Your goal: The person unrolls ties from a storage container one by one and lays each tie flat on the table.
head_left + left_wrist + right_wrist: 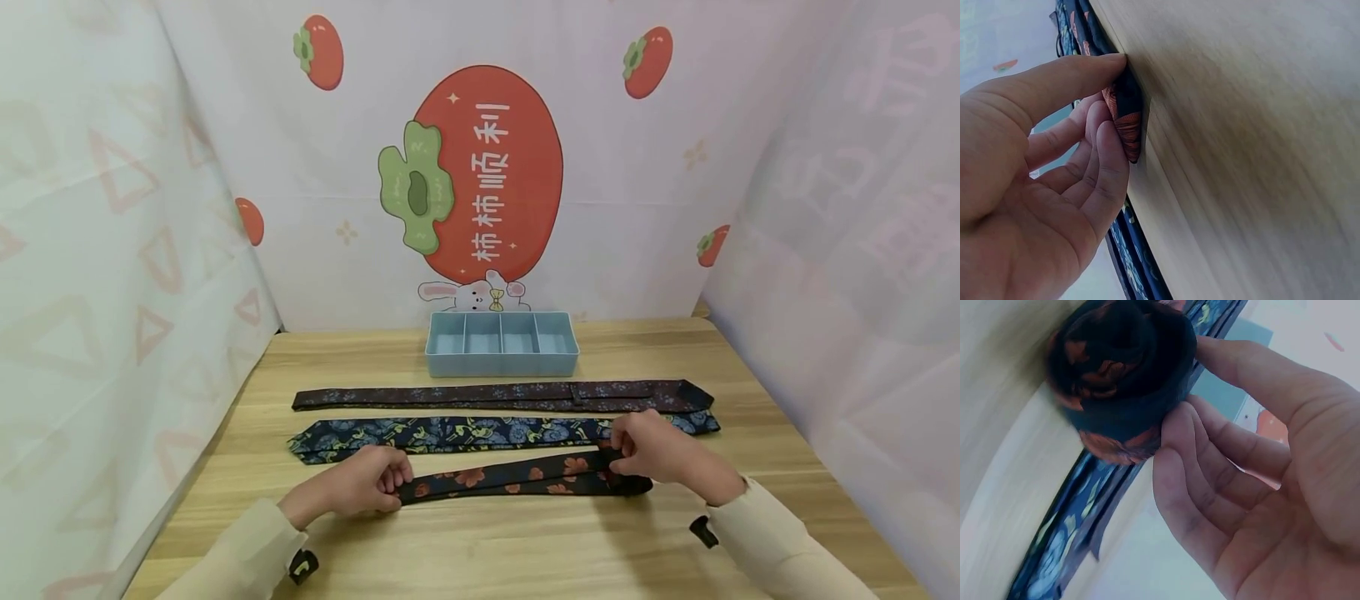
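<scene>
A dark necktie with orange flowers (525,477) lies lengthwise near the front of the table. At its left end, my left hand (363,482) pinches the folded fabric (1125,128) between thumb and fingers, close over the wood. The other end is wound into a loose roll (1116,381), which my right hand (660,450) grips by one side, thumb above and fingers below. In the head view that hand covers part of the roll. Just behind lies a navy necktie with blue and yellow figures (480,432), its right part partly hidden by my right hand.
Farther back, a dark maroon necktie with small blue flowers (450,396) lies folded straight across the table (480,550). Beyond it, a light blue box (502,365) with several compartments stands against the printed backdrop (345,167). Cloth walls hang on both sides.
</scene>
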Motion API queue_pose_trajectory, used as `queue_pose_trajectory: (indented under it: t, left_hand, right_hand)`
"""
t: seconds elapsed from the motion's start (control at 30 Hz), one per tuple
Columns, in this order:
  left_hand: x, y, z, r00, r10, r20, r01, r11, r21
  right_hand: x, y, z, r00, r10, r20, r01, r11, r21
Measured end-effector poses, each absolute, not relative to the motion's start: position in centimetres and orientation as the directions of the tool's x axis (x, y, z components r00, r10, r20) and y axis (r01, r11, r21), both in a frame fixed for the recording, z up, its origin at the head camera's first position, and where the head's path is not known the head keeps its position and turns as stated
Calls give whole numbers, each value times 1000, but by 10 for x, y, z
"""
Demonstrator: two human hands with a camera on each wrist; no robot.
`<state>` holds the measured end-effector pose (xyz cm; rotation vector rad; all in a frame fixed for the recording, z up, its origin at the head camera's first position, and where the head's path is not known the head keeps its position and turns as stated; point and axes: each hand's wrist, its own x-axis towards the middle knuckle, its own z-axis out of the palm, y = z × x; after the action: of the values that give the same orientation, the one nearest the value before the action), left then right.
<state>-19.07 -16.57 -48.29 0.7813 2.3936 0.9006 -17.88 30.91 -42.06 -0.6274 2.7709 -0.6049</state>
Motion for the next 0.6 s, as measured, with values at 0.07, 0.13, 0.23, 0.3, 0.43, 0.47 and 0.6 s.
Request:
queue_pose_trajectory:
  t: [0.07, 0.13, 0.23, 0.3, 0.43, 0.47, 0.6]
  left_hand:
    - [-191, -167, -483, -730, 648, -217, 346, 624, 700]
    - [-192, -169, -483, -727, 651, -218, 347, 623, 701]
    - [-192, -171, -482, -724, 655, -219, 351, 622, 700]
    - [-192, -172, -482, -721, 658, -219, 353, 620, 700]
    - [-193, -173, -480, -714, 663, -225, 355, 619, 701]
    - [-193, -172, -480, -713, 663, -228, 353, 620, 700]
    - [-192, -173, -480, -710, 664, -234, 348, 620, 703]
  right_hand:
    - [-178, 316, -423, -893, -435, -116, -351, 834, -426]
    - [-177, 321, -425, -895, -437, -94, -364, 834, -414]
    - [-178, 326, -425, -887, -455, -77, -390, 828, -404]
    - [-178, 325, -424, -876, -477, -68, -413, 815, -406]
    - [-181, 317, -418, -850, -525, -50, -466, 792, -393]
    - [-182, 315, -417, -841, -540, -47, -481, 784, -393]
    - [-184, 305, -419, -793, -607, -50, -546, 745, -383]
